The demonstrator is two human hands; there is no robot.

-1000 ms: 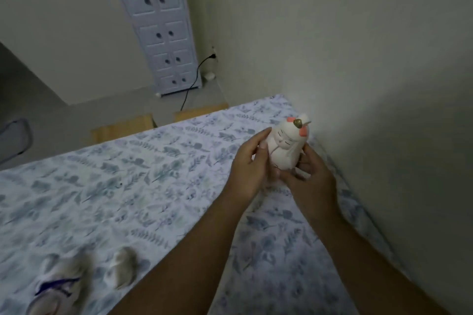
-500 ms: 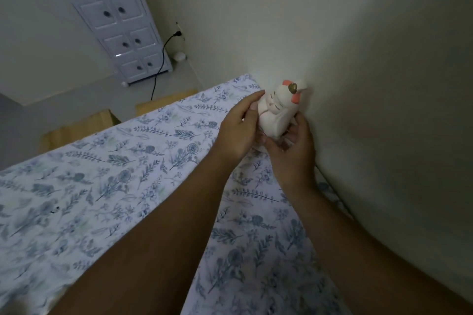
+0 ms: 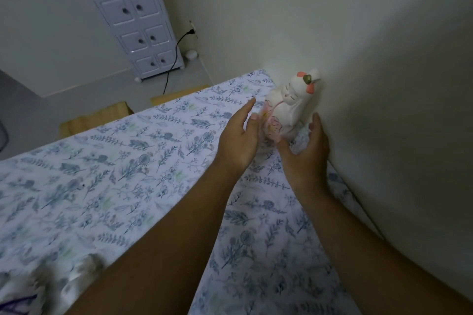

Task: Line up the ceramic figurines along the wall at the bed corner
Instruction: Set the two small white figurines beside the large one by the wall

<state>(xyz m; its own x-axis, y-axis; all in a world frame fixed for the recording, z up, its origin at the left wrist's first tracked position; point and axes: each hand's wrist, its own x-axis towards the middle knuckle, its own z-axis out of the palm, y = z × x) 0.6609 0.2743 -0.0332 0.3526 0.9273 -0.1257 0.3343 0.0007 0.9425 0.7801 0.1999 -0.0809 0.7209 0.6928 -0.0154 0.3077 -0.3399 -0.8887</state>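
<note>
A white ceramic cat figurine (image 3: 289, 107) with orange ears and a pink flower pattern stands upright on the floral bedsheet (image 3: 133, 161), against the wall (image 3: 358, 84) near the bed's far corner. My left hand (image 3: 240, 139) is open just left of it, fingers apart, and may brush its side. My right hand (image 3: 307, 146) is open at its near right base, cupped beside it without gripping. Two more pale figurines (image 3: 51, 286) lie blurred at the bottom left of the bed.
A white drawer cabinet (image 3: 133, 15) stands on the floor beyond the bed. A black cable (image 3: 174, 59) hangs from a wall socket beside it. Wooden pieces (image 3: 102, 117) show past the bed's far edge.
Both hands held the cat figurine above the bed, carried it to the wall, set it down and opened away from it. The view shifted slightly.
</note>
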